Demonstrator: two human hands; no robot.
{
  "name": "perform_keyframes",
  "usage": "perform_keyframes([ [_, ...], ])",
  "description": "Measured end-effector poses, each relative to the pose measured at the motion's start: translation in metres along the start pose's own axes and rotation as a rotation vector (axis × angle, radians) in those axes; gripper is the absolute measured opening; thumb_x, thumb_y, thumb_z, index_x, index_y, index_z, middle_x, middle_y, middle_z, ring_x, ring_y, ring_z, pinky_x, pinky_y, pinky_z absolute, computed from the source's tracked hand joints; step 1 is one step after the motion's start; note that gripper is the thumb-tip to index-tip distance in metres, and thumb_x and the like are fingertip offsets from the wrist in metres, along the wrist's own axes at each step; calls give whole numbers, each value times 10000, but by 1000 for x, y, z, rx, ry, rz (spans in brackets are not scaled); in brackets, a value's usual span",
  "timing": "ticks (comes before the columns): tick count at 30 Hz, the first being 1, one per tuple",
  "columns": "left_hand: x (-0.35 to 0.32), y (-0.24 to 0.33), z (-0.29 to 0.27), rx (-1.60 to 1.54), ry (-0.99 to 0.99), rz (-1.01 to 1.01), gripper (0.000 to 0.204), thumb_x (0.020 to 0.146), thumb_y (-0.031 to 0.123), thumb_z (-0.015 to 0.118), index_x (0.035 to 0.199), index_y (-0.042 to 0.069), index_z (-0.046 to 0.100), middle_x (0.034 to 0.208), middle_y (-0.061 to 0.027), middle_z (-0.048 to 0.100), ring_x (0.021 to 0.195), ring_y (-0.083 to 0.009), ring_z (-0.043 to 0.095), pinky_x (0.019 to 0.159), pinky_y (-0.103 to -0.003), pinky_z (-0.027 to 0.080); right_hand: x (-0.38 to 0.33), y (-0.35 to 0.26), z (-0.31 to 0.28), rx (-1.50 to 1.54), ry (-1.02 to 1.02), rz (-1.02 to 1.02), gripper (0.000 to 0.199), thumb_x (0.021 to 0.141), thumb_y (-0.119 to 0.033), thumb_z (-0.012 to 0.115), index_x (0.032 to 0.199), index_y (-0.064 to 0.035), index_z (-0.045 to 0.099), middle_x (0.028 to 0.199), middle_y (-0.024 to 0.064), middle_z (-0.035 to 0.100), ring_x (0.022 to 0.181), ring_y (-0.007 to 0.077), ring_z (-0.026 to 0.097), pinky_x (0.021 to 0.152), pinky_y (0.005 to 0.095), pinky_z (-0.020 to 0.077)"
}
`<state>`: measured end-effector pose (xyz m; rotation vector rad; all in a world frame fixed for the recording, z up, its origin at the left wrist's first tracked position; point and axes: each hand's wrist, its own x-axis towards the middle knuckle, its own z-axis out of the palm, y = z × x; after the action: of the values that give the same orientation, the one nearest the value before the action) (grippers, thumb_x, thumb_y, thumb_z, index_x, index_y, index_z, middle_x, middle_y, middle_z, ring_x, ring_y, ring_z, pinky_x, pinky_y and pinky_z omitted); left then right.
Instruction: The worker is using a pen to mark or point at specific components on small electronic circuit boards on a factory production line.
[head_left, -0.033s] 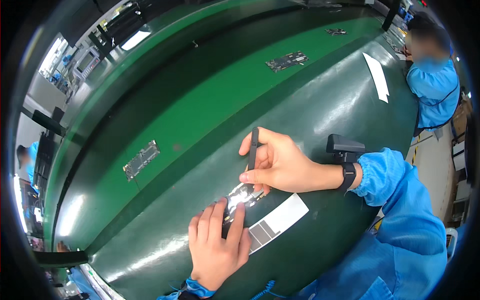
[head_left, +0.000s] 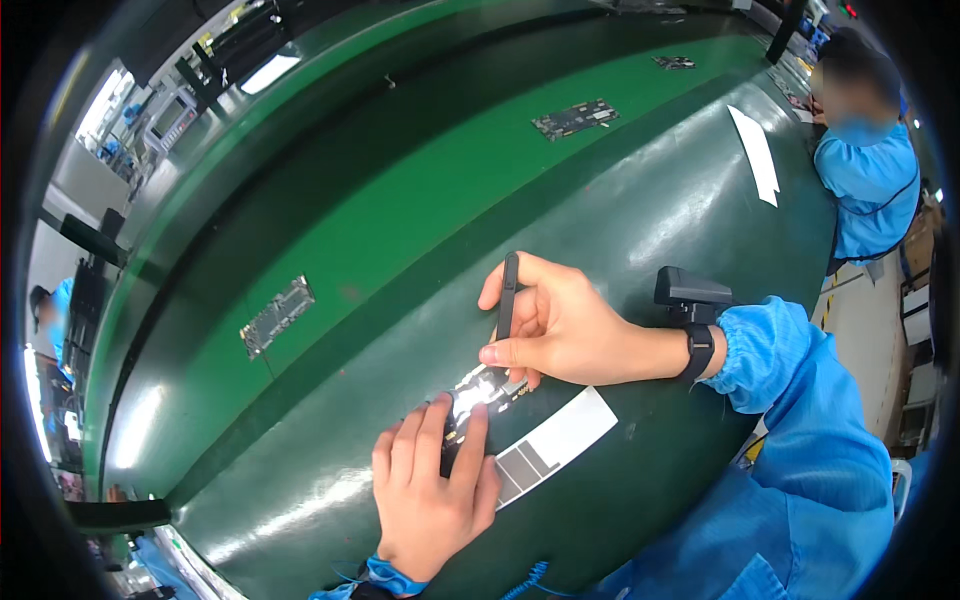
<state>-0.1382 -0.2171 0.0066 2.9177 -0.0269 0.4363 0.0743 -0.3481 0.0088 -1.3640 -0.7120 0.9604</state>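
Observation:
My left hand (head_left: pixel 435 490) lies with fingers stretched out, its fingertips resting on the near-left part of a circuit board (head_left: pixel 460 425). Bright glare on the board hides much of its surface. Black tweezers (head_left: pixel 508 295) stand upright in my right hand (head_left: pixel 560 325), pinched between thumb and fingers above the board's far edge. Their tips are hidden behind the thumb and fingers. Just right of the board is a white strip of backing paper (head_left: pixel 565 440) with grey rectangular pads at its near-left end, partly beside my left fingers.
Several circuit boards, one at left (head_left: pixel 277 316), another farther back (head_left: pixel 575 120), lie on the bright green strip (head_left: pixel 420 205) beyond the dark green worktop (head_left: pixel 300 470). White paper (head_left: pixel 753 155) lies at the right. A person in blue (head_left: pixel 865 175) sits at far right. A blue coiled cord (head_left: pixel 528 580) runs near me.
My left hand has shifted very slightly to the left. The left circuit board on the green strip appears a touch farther left. My right hand looks nearly still.

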Motion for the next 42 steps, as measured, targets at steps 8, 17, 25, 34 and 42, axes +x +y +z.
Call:
perform_keyframes([
  [8, 10, 3, 5, -72, 1, 16, 515, 744, 123, 692, 1241, -11, 709, 1316, -240, 612, 1206, -418, 599, 1010, -528, 491, 1, -3, -7, -4, 2, 38, 358, 942, -8, 736, 1163, -8, 455, 763, 103, 681, 649, 117, 685, 512, 268, 552],
  [17, 18, 9, 8, -87, -16, 19, 537, 761, 84, 668, 1282, -40, 678, 1325, -231, 607, 1224, -427, 596, 1020, -520, 500, -5, 0, -15, 5, 5, -42, 323, 915, 2, 738, 1106, -12, 477, 684, 77, 656, 628, 117, 675, 519, 284, 522],
  [25, 26, 25, 6, 93, -166, 12, 531, 924, 238, 591, 1430, 82, 627, 1396, -170, 538, 1285, -357, 526, 1192, -616, 280, -21, 6, -27, -344, 219, -603, 231, 906, 36, 720, 1028, 4, 526, 780, 62, 666, 619, 92, 677, 521, 259, 526],
  [34, 18, 33, -1, -35, -51, 173, 432, 889, 214, 583, 1260, 37, 715, 1242, -179, 634, 1184, -335, 606, 1121, -596, 374, -83, 13, -49, 62, -32, -182, 172, 941, 21, 704, 1055, 4, 575, 997, 115, 724, 883, 143, 725, 750, 293, 591],
  [42, 22, 56, 13, -145, -124, 314, 410, 804, 215, 705, 1172, 41, 753, 1202, -120, 657, 1109, -272, 633, 1019, -465, 485, -83, 12, -51, -119, -150, -134, 257, 878, -8, 757, 1051, -9, 567, 854, 100, 708, 789, 157, 710, 713, 328, 580],
])
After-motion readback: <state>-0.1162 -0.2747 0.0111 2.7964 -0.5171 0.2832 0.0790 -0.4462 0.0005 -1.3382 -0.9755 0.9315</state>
